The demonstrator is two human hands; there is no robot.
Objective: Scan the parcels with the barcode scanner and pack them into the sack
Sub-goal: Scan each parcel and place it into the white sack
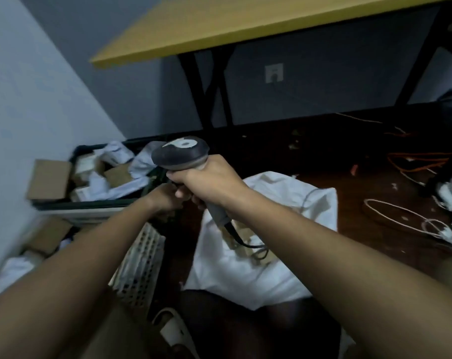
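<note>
My right hand [209, 181] grips the handle of a dark barcode scanner [179, 152], whose head points up and away; its cable trails down over the sack. My left hand [165, 196] reaches in just below and behind the scanner, partly hidden by my right hand, so what it touches is unclear. The white sack [284, 268] lies open on the floor under my right forearm, with a cardboard parcel [241, 240] showing inside. A dark crate [90, 202] on the left holds several white and brown parcels [116, 177].
A pale perforated basket [139, 265] with more parcels stands at the lower left beside the wall. A yellow-topped table [219, 24] on black legs stands behind. Orange and white cables [414, 216] litter the dark floor at right.
</note>
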